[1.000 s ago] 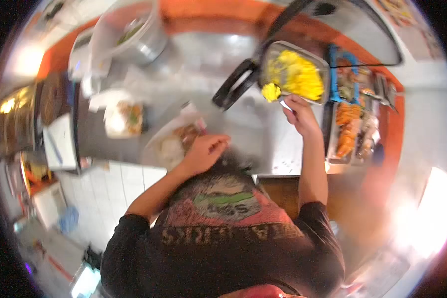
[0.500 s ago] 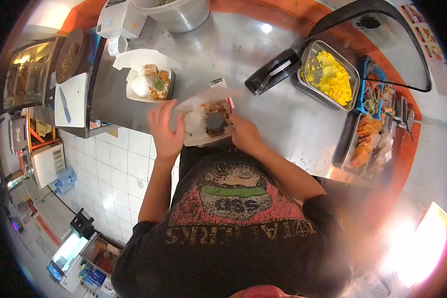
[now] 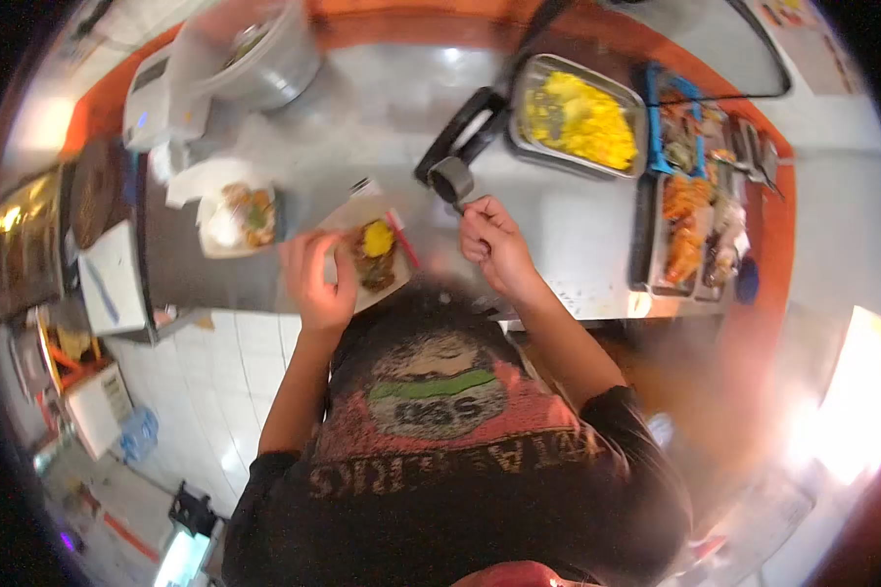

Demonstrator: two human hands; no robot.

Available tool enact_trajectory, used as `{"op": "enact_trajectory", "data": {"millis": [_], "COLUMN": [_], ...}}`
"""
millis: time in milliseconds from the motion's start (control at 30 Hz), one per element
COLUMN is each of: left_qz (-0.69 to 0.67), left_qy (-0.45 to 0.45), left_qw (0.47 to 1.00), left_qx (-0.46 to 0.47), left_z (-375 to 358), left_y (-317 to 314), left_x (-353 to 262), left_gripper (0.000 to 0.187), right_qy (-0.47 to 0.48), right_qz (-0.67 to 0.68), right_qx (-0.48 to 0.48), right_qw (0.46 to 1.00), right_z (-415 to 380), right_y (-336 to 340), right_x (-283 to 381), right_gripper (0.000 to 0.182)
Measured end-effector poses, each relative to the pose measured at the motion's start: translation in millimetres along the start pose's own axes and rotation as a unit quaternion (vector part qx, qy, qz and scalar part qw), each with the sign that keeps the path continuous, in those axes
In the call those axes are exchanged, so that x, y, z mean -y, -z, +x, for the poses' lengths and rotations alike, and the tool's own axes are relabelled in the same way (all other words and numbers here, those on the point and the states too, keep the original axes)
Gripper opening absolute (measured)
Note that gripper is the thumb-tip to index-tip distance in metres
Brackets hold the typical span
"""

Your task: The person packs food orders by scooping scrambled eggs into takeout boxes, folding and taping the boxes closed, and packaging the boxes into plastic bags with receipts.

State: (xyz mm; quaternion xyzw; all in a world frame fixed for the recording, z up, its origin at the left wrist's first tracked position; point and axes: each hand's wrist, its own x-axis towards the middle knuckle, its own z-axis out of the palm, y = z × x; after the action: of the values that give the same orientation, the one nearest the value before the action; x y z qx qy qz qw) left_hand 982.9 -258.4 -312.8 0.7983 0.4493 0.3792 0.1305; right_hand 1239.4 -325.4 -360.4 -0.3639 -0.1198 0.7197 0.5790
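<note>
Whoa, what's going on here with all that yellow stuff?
A person's right hand holds a small scoop up by its handle. Their left hand is open at the side of a food box with a yellow blob on top of its food. More yellow food sits in a metal tray.

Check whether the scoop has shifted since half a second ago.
Yes. The scoop, in the right hand, has moved off the nearer food box, rightward and away from the body, to the end of the black handle.
</note>
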Motion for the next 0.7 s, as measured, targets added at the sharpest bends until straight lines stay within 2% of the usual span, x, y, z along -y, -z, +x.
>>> {"op": "enact_trajectory", "data": {"millis": [33,67,100,133,200,233,300,333,367,400,433,467,500,567,633,700], "left_qz": [-0.02,-0.05,-0.075,-0.145,-0.18,-0.206,-0.29,-0.294,-0.298,-0.298,-0.289,-0.279,-0.28,-0.278,-0.285,-0.29], "left_qy": [-0.013,-0.025,-0.036,-0.037,-0.064,-0.084,-0.023,0.003,0.03,0.03,0.082,0.134,0.134,0.187,0.218,0.25], "left_qw": [1.0,0.997,0.993,0.982,0.969,0.956,0.916,0.904,0.891,0.891,0.887,0.879,0.879,0.892,0.881,0.868], "left_qx": [0.001,0.044,0.089,0.117,0.155,0.19,0.275,0.309,0.342,0.341,0.352,0.362,0.361,0.305,0.309,0.316], "left_z": [6,10,14,13,19,22,26,30,34,41,49,55,55,53,67,73], "left_y": [-11,-19,-26,-42,-70,-85,-120,-142,-163,-182,-199,-216,-240,-285,-296,-304], "left_x": [-9,-17,-24,-27,-42,-50,-60,-63,-66,-72,-80,-86,-86,-83,-91,-90], "left_gripper": [0.021,0.021,0.021,0.021,0.023,0.024,0.031,0.039,0.046,0.046,0.056,0.066,0.066,0.08,0.081,0.083], "right_qy": [0.057,0.109,0.176,0.235,0.382,0.383,0.283,0.285,0.234,0.181,0.181,0.143,0.105,0.099,0.031,0.012], "right_qz": [-0.042,-0.08,-0.187,-0.289,-0.482,-0.482,-0.554,-0.554,-0.605,-0.652,-0.652,-0.681,-0.709,-0.722,-0.777,-0.803], "right_qx": [-0.099,-0.197,-0.289,-0.371,-0.438,-0.44,-0.534,-0.534,-0.526,-0.515,-0.515,-0.5,-0.482,-0.479,-0.431,-0.389], "right_qw": [0.993,0.971,0.922,0.851,0.656,0.654,0.572,0.571,0.55,0.526,0.525,0.516,0.504,0.489,0.458,0.452], "right_z": [1,1,12,26,37,37,42,47,51,55,57,61,66,72,82,84], "right_y": [6,13,47,90,142,151,160,159,158,158,157,155,154,155,162,165], "right_x": [15,28,31,34,60,75,99,107,114,119,121,122,123,124,127,136], "right_gripper": [0.011,0.012,0.013,0.013,0.016,0.016,0.019,0.019,0.02,0.021,0.021,0.021,0.021,0.021,0.023,0.024]}}
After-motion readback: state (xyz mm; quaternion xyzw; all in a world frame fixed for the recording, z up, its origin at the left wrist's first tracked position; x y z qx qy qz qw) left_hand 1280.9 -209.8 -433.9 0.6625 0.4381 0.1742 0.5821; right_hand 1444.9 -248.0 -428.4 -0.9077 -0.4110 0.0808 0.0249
